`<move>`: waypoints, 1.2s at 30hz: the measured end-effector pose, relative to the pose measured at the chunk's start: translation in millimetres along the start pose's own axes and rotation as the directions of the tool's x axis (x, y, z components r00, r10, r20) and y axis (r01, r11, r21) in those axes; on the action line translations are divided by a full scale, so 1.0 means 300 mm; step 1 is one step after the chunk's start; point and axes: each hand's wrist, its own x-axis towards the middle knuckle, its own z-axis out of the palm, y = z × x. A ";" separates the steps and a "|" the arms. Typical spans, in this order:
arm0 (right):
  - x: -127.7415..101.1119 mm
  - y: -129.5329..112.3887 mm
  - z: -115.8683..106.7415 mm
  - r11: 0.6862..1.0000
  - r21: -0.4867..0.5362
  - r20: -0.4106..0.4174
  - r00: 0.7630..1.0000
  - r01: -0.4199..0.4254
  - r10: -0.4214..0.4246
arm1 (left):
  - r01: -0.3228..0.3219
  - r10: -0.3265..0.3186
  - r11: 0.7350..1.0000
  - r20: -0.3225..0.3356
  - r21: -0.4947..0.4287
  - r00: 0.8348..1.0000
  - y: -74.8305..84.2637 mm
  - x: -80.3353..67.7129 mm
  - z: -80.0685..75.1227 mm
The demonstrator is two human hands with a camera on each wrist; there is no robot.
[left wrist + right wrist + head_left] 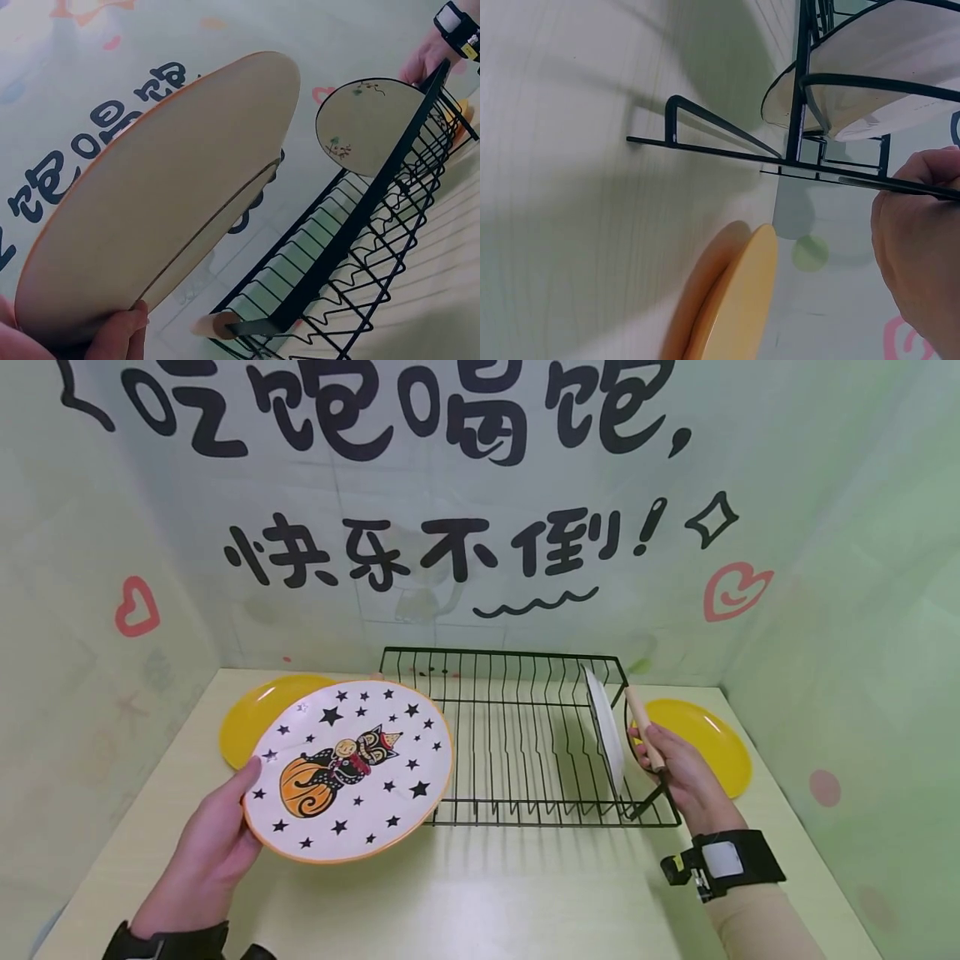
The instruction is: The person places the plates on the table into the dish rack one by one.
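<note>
Above the pale worktop (480, 902), left of centre, the starry plate (348, 772) is being held aloft and tilted, printed face showing to the head cam; the left hand (217, 827) is pinching its left rim, thumb on the face, fingers against the back, so one edge is bearing all the load; in the head view the plate is overlapping the left end of the wire rack (502, 652), but the left wrist view is showing a gap btwn the two — i.e. no contact; the right hand (686, 772) is curling its fingers round the right handle (645, 729) of the rack; a white plate (609, 735) is standing nearly upright in the wires just beside that hand; the left yellow plate (255, 722) and right yellow plate (708, 735) are lying on the worktop, one at each side of the rack.

Step in hand is looking like a one-handed plate carry w/ the rack being steadied; for doing it well, the thumb should be pressing firmly opposite the fingers, b/c the far rim is prob. wanting to dip; the left wrist should be turning the plate edge-on before any approach to the wires, & keeping it clear of the left handle (215, 325); the right hand should be bracing the rack gently — pulling hard would be risking a wobble in the white plate.
</note>
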 end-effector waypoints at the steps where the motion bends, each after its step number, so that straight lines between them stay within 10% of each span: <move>1: 0.000 0.000 -0.001 1.000 -0.003 -0.001 1.000 0.000 0.000 | 0.006 -0.006 1.000 -0.011 0.012 1.000 -0.005 0.003 0.013; 30: 0.002 -0.021 -0.007 0.998 -0.053 0.030 0.999 -0.033 0.034 | 0.161 -0.132 0.946 -0.120 0.282 0.984 -0.101 0.036 0.182; 36: -0.025 -0.052 0.022 0.982 -0.183 -0.155 0.988 -0.056 0.028 | 0.159 -0.130 0.952 -0.126 0.263 0.983 -0.100 0.036 0.187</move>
